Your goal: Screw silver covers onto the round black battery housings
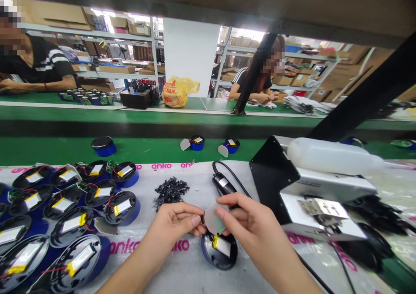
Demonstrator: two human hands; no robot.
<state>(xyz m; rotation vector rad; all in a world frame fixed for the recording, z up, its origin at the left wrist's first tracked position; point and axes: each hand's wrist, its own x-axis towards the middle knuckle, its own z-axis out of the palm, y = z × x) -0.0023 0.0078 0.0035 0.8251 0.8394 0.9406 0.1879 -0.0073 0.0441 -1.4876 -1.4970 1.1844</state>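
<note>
My right hand (pixel 248 224) pinches a flat, pale, roundish board (pixel 212 219) between thumb and fingers. At the board's left edge, my left hand (pixel 182 220) is closed in a pinch on a small black piece (pixel 202 219). Just below both hands a round blue-and-black housing (pixel 219 259) sits on the wrapped mat, with a silver battery (pixel 223 246) with yellow tape inside it. Whether wires join the board to this housing is hidden. A heap of small black pieces (pixel 171 191) lies beyond my left hand.
Several similar blue housings (pixel 121 209) with batteries crowd the left side. On the right stands a silver-and-black machine (pixel 325 207) with a white bottle (pixel 331 155) on top. A black handheld tool (pixel 224 183) with a cable lies ahead. Two people work across the green bench (pixel 146 149).
</note>
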